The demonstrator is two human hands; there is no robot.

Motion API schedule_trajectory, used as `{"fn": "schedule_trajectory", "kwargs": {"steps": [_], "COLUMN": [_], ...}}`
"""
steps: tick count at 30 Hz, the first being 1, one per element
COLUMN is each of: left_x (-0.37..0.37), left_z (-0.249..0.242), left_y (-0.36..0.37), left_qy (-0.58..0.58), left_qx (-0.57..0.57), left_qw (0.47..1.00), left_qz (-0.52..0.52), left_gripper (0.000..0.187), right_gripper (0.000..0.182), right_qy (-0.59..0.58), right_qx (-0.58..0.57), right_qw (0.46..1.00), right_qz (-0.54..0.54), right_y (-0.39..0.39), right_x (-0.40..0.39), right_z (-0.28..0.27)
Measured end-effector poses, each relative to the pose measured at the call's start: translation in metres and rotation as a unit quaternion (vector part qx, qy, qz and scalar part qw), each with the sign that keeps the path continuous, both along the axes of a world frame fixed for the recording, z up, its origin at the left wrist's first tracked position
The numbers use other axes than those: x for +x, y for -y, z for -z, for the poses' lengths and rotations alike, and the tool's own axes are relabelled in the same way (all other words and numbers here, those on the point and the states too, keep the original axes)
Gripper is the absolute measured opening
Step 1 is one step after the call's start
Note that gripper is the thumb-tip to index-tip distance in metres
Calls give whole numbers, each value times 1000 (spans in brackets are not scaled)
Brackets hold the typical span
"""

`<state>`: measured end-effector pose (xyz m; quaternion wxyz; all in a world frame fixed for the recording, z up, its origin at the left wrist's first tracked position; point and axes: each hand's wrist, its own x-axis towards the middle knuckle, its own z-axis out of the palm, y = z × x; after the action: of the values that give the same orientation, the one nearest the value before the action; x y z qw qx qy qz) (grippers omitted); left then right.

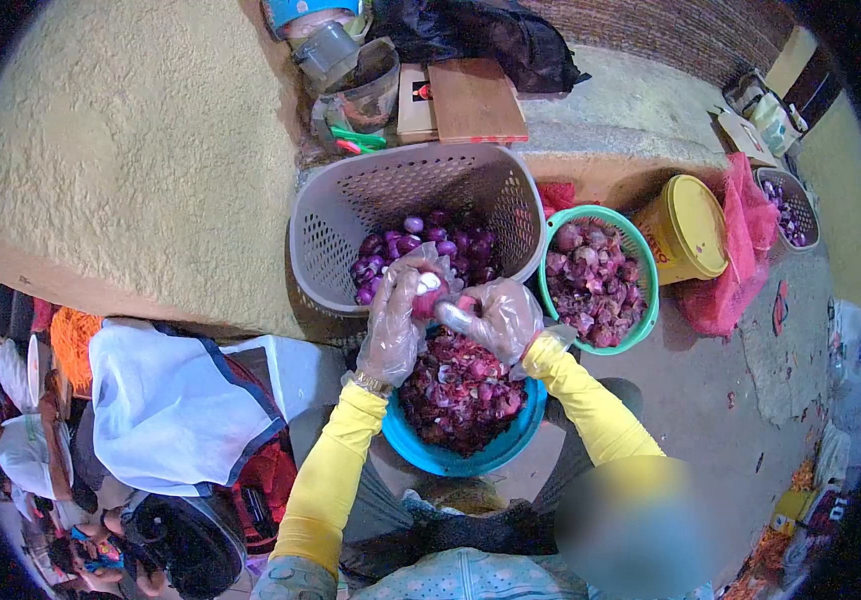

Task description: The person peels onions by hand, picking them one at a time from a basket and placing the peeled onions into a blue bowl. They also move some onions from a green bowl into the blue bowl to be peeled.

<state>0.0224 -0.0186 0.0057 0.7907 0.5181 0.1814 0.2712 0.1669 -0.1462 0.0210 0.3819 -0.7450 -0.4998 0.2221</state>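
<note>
My left hand (395,322), in a clear plastic glove, holds a red onion (428,296) with a pale cut spot. Close on its right, my gloved right hand (502,318) grips a small knife (455,318), its blade beside the onion. Below both hands a blue basin (460,466) holds onion skins (462,395). Peeled purple onions (420,245) lie in the grey perforated basket (335,215) behind my hands. To the right, a green basket (644,262) is filled with unpeeled onions (595,285).
A yellow bucket (698,228) and a red mesh sack (728,285) stand at the right, near another basket (798,200). Wooden boards (475,98) lie beyond the grey basket. White cloth (175,410) is at the left, with other people (35,445) farther left.
</note>
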Motion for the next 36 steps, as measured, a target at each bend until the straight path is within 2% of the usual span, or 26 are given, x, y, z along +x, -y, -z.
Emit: {"fn": "schedule_trajectory", "kwargs": {"steps": [4, 6, 7, 9, 10, 13, 15, 16, 18, 21, 25, 28, 34, 36], "left_x": [6, 5, 5, 3, 4, 6, 7, 7, 8, 6, 4, 3, 2, 3], "left_z": [15, 20, 21, 22, 21, 13, 6, 6, 6, 3, 0, 4, 7, 5], "left_y": [-3, -7, -8, -7, -7, -2, 0, -1, -3, -1, 1, 0, 1, 4], "left_qy": [51, 34, 34, -29, -29, -20, 18, 18, 55, 44, 13, -3, -20, -17], "left_qx": [-60, 20, 20, 175, 176, 161, 22, 22, -71, -112, -132, -142, -70, -59], "left_qw": [997, 999, 999, 983, 983, 986, 1000, 1000, 996, 992, 990, 987, 995, 997], "left_qz": [-1, -14, -14, -38, -37, -31, -5, -6, 29, 49, 51, 78, 73, 50], "left_gripper": [38, 37, 37, 37, 37, 37, 41, 41, 48, 55, 57, 50, 51, 58], "right_gripper": [57, 58, 59, 59, 60, 60, 60, 61, 62, 63, 65, 65, 62, 61], "right_qy": [44, 25, 6, 22, 38, 35, 29, 23, 22, 31, 47, 73, 62, 70], "right_qx": [-7, -4, -2, 0, 2, -12, -16, -20, -11, -5, -17, 1, -12, -8], "right_qw": [999, 1000, 999, 999, 997, 998, 998, 999, 999, 999, 998, 997, 998, 997], "right_qz": [-26, 4, 34, 49, 64, 55, 50, 45, 35, 22, 26, 36, 23, 22], "right_y": [2, 2, 2, 1, 0, 1, 1, 1, 1, 2, 2, 2, 3, 2], "right_x": [-1, 0, 0, 0, 0, 1, 2, 3, 7, 9, 9, 8, 8, 8], "right_z": [-2, -10, -12, -7, -6, -9, -10, -11, -9, -8, -11, -11, -11, -8]}}
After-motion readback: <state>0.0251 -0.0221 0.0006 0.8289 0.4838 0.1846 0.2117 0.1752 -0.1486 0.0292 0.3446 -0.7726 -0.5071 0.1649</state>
